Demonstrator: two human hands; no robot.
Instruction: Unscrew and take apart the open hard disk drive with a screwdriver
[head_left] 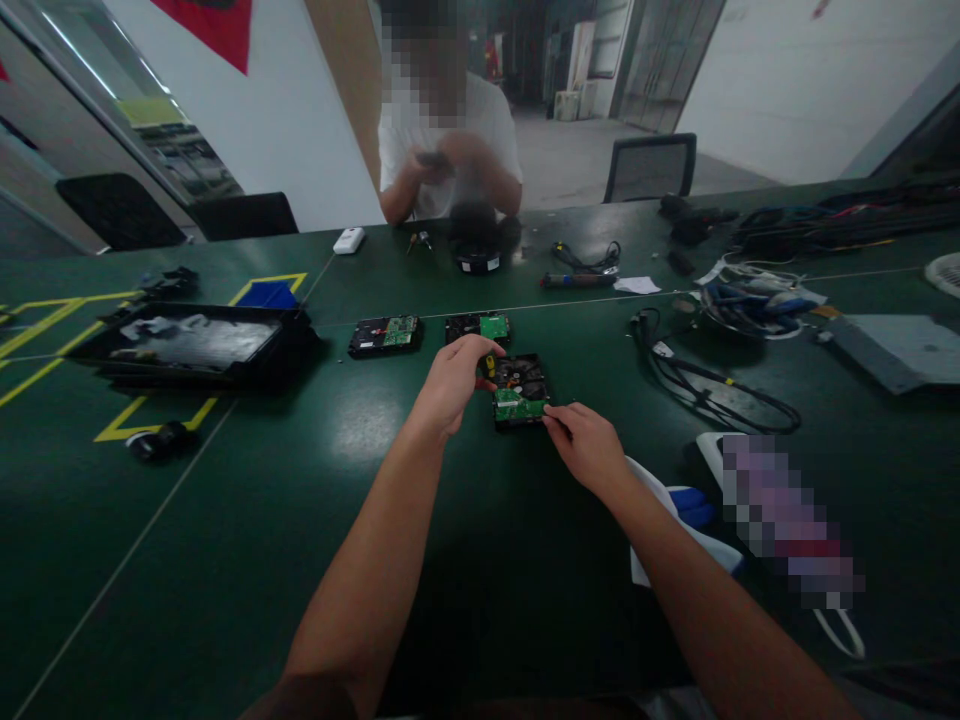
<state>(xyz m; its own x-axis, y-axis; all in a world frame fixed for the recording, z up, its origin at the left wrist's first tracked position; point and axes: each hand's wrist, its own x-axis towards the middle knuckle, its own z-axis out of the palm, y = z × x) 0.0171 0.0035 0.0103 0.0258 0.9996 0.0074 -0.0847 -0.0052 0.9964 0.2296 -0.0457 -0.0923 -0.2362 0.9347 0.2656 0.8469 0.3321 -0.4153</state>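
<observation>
A hard drive lies on the dark green table, its green circuit board facing up on the near side. My left hand is closed at the drive's left edge around a small yellow-and-black tool handle; its tip is hidden. At the near right corner of the drive, my right hand pinches the edge by the circuit board. Just beyond my left hand sits a second hard drive, partly covered by the fingers. Another hard drive rests to the left.
A black tray stands at left near a black roll-like object. Black cables, a grey metal box and a phone lie at right. White-and-blue cloth sits under my right forearm. A person sits opposite.
</observation>
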